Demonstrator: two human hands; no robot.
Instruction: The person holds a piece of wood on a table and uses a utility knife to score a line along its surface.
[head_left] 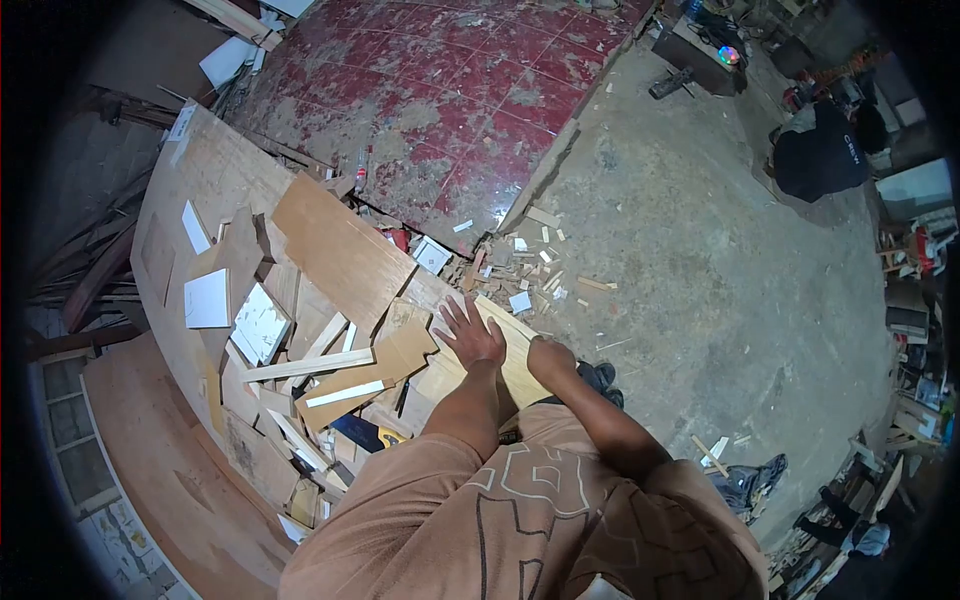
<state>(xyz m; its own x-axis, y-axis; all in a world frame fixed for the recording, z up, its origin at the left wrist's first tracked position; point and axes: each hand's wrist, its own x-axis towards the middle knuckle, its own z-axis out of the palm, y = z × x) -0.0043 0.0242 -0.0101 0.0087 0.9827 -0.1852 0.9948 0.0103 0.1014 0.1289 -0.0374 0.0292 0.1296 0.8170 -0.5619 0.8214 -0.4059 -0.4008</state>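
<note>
My left hand (470,335) lies flat with fingers spread on a pale wooden board (515,340) at the edge of the work surface. To its right, my right hand (552,362) is closed in a fist at the board's right edge. Whatever it grips, if anything, is hidden under the fingers. A handsaw with a yellow handle (390,437) rests among the offcuts, left of my body. Near my left forearm is a brown piece of board (405,350), and a long pale batten (310,365) lies farther left.
Offcuts and white-faced pieces (207,298) cover the large plywood sheet (225,150). A brown panel (340,245) lies beyond my left hand. Wood scraps (540,265) litter the concrete floor (690,270), beside a raised red tiled floor (450,90). A dark cloth (820,155) sits at right.
</note>
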